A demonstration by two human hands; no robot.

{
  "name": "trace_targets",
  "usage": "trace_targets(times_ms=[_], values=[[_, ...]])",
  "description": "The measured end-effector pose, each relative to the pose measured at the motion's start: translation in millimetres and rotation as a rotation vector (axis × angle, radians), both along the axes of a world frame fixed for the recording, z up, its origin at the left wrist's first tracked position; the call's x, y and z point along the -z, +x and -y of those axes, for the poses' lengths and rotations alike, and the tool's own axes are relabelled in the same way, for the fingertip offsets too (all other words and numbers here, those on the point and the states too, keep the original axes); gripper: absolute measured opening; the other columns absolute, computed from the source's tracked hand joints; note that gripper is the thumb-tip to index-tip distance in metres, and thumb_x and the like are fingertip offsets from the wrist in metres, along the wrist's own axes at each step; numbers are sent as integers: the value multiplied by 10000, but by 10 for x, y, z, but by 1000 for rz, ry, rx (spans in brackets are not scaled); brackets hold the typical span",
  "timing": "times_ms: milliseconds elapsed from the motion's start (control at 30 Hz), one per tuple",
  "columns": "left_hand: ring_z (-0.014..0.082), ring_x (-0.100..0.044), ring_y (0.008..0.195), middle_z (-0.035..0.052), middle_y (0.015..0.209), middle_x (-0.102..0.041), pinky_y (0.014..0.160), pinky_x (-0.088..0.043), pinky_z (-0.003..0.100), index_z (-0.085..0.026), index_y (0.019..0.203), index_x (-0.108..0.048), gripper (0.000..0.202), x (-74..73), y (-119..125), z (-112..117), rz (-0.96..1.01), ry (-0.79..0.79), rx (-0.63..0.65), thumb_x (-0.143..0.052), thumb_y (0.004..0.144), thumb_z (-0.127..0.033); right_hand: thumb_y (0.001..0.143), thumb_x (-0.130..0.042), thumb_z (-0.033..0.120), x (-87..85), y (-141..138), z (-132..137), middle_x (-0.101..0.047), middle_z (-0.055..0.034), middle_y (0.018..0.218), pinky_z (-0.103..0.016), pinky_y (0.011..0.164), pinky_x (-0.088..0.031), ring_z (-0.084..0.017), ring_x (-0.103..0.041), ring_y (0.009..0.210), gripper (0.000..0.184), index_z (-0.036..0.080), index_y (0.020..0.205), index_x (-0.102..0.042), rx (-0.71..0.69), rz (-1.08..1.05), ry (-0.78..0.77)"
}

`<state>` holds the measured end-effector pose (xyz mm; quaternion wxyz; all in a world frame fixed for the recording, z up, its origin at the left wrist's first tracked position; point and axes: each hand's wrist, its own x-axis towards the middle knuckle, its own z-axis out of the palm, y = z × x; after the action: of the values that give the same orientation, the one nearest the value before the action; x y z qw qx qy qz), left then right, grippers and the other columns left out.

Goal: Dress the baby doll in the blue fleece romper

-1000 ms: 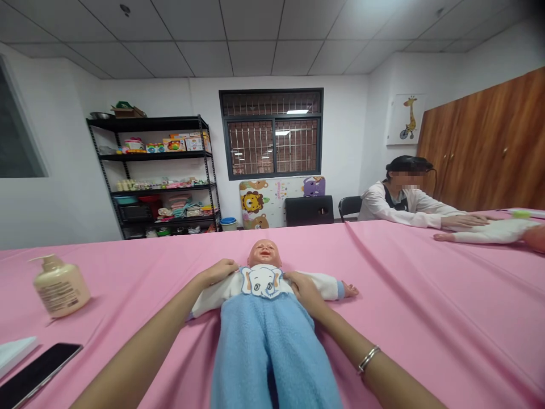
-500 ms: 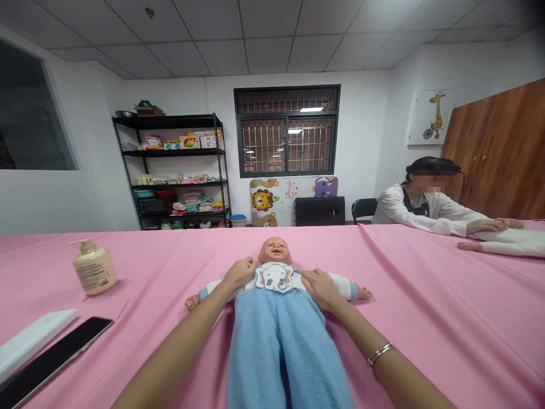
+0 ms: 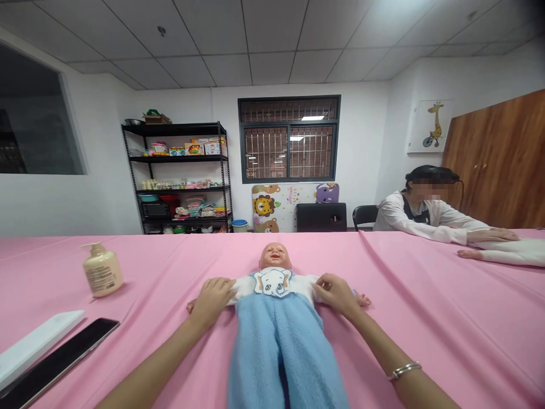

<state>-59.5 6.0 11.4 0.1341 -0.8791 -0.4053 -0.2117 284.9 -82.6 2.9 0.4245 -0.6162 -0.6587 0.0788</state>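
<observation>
A baby doll (image 3: 275, 258) lies on its back, head at the far end, arms out to both sides. It wears light blue fleece overalls (image 3: 272, 341) with an elephant bib and a white top. My left hand (image 3: 213, 298) is closed over the doll's arm on the left, hiding most of that sleeve. On the other side, my right hand (image 3: 338, 292) has thumb and fingers closed at the white sleeve (image 3: 307, 287), near the upper arm. A silver bracelet (image 3: 404, 371) circles my right wrist. The doll's feet are out of view.
A pump bottle (image 3: 102, 272) stands on the pink tablecloth (image 3: 426, 318) at left, beyond a white slab-like object (image 3: 40, 343) and a black phone (image 3: 59, 358). At far right a co-worker (image 3: 409, 210) handles another doll (image 3: 511, 253). Behind the table are shelves (image 3: 181, 159).
Both my hands have moved outward from the doll's shoulders and chest sides onto its arms. The view has tilted slightly upward. The doll stays in place.
</observation>
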Motion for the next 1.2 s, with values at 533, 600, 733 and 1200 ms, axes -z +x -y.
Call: trace_targets(times_ms=[533, 600, 733, 1200], values=[[172, -504, 684, 7, 720, -563, 629, -384, 264, -143, 743, -550, 404, 34, 316, 235, 755, -910, 367, -487, 783, -540, 653, -560, 620, 42, -188, -24, -335, 55, 525, -217, 471, -220, -74, -287, 485, 477, 166, 612, -419, -216, -540, -188], [199, -536, 778, 28, 816, -601, 702, -407, 284, -137, 857, -575, 398, 54, 332, 118, 900, -885, 328, -500, 783, -521, 656, -556, 602, 54, -219, -10, -343, 51, 535, -218, 476, -227, -77, -299, 496, 464, 167, 596, -409, -229, -437, -236], [220, -542, 771, 40, 772, -607, 706, -421, 309, -135, 774, -583, 365, 124, 321, -47, 834, -683, 248, -507, 765, -492, 697, -515, 558, 69, -229, 16, -366, 43, 543, -227, 475, -273, -99, -356, 497, 404, 181, 620, -391, -199, -375, -251], [202, -574, 826, 39, 875, -636, 768, -432, 309, -173, 854, -589, 211, 178, 162, -30, 774, -506, 200, -435, 830, -315, 809, -488, 321, -518, -995, 540, -549, 1, 675, -229, 570, -373, -120, -483, 599, 178, 173, 710, -489, -143, 13, 187]])
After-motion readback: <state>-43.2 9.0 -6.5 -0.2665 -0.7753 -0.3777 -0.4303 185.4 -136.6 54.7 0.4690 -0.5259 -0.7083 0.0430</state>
